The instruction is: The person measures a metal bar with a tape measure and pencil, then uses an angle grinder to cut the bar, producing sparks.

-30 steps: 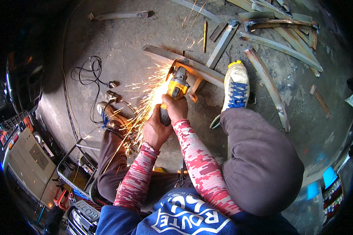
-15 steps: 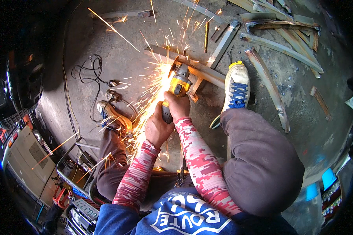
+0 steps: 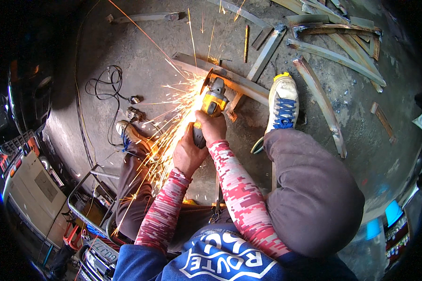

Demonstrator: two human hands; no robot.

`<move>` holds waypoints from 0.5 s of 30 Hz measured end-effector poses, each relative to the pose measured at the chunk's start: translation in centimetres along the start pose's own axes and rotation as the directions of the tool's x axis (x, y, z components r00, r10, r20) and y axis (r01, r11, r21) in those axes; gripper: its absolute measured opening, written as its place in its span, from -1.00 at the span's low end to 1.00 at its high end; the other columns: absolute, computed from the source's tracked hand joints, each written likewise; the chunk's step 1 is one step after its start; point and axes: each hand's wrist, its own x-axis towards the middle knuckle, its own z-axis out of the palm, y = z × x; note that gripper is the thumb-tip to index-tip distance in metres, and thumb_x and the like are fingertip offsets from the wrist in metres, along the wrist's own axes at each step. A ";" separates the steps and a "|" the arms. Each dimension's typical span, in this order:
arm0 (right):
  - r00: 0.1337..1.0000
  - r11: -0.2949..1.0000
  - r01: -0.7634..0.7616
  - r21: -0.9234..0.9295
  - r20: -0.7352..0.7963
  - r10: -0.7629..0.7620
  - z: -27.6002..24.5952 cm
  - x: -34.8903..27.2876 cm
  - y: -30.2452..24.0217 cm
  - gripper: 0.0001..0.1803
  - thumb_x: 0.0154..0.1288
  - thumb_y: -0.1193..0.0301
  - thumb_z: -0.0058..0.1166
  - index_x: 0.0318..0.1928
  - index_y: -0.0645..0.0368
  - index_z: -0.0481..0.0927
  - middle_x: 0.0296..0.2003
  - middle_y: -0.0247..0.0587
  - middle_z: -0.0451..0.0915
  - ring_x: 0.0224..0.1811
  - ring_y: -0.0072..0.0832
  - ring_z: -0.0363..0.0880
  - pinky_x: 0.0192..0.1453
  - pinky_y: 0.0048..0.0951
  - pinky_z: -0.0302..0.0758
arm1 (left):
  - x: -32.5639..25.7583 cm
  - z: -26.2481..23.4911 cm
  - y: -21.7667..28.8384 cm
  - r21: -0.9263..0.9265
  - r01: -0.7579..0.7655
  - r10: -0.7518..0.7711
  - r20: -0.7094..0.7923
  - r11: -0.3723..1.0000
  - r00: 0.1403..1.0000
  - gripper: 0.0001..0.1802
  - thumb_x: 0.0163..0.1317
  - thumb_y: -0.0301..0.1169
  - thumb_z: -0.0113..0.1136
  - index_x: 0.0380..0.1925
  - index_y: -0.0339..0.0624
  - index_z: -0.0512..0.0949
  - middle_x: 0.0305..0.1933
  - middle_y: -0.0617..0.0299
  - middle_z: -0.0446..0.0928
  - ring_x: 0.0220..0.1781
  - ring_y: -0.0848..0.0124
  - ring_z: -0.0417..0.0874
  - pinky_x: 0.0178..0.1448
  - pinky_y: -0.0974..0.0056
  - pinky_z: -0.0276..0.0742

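Observation:
Both my hands grip a yellow and black angle grinder (image 3: 214,99). My left hand (image 3: 188,152) is wrapped round the rear of its dark body, and my right hand (image 3: 212,127) closes over it just ahead, near the switch. The grinder's disc (image 3: 206,81) meets a metal bar (image 3: 239,82) that lies slantwise on the floor. A bright spray of sparks (image 3: 173,136) pours from the contact back toward my left leg and shoe. Glare hides the exact cutting spot. My right shoe (image 3: 284,104) stands at the bar's right end.
Another metal bar (image 3: 267,51) runs under the first one. Cut metal pieces (image 3: 335,58) are heaped at the far right, with a long curved strip (image 3: 321,105) closer in. A black cable (image 3: 109,86) lies coiled at left. A metal frame (image 3: 86,187) stands at lower left.
The sparks have shifted shape, with fewer flying toward the far side and more streaming toward my left leg. My hands, the grinder and the bar stay almost in place.

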 end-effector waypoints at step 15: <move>0.999 1.000 -0.029 -0.007 -0.019 0.029 0.1 0.2 0.7 -0.63 0.13 0.41 0.44 -0.06 0.28 0.68 -0.16 -0.27 0.73 -0.18 -0.46 0.70 0.00 -0.35 0.59 | -0.1 0.1 -0.2 -0.011 -0.026 0.026 -0.020 1.000 0.999 -0.09 0.05 -0.03 0.50 0.34 -0.19 0.35 -0.24 -0.27 0.71 -0.18 -0.21 0.77 -0.15 -0.13 0.66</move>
